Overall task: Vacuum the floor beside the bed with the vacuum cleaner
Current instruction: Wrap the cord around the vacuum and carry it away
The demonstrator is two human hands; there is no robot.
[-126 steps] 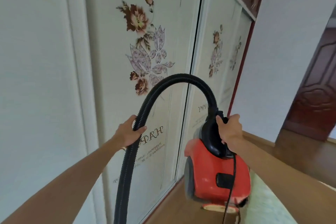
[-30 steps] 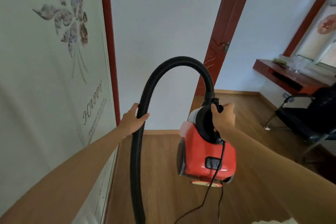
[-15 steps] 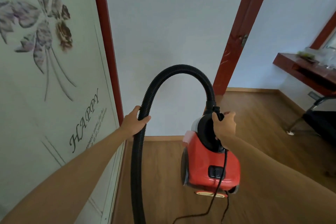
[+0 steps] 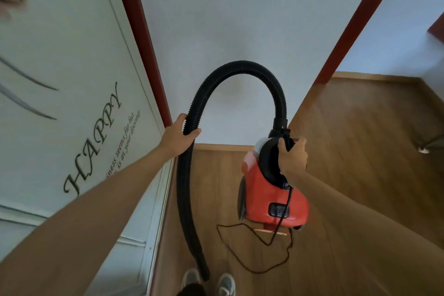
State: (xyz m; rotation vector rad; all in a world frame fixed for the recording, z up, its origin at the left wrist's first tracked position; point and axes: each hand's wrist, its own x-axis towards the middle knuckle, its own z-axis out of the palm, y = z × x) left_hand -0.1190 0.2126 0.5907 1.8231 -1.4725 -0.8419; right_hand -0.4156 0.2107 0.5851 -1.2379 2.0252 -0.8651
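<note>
**Operator:** Where does the kit sit?

**Spotter:** Vacuum cleaner (image 4: 271, 202), red, lower centre of frame. It hangs from your right hand (image 4: 292, 158), fingers wrapped round the black top handle. It looks clear of the floor (image 4: 360, 151). Your left hand (image 4: 176, 137), centre left, has fingers and thumb curled round the hose (image 4: 240, 65). The hose arches across mid-frame and drops to a free end between your shoes (image 4: 225, 283). No bed in frame.

**Operator:** What goes wrong from here?

**Spotter:** The cord (image 4: 254, 272). It lies in a slack loop on the boards, bottom centre, just ahead of your shoes. Step forward and you likely snag it, and a tug could jerk the body in your grip. The hose end by your feet is a similar trip risk. The wardrobe door (image 4: 72, 67) fills the left of frame, near your left arm, so a swing could knock it.

**Operator:** Count?

**Spotter:** One vacuum cleaner, one hose, one cord, two hands, two shoes, one wardrobe door.
</note>
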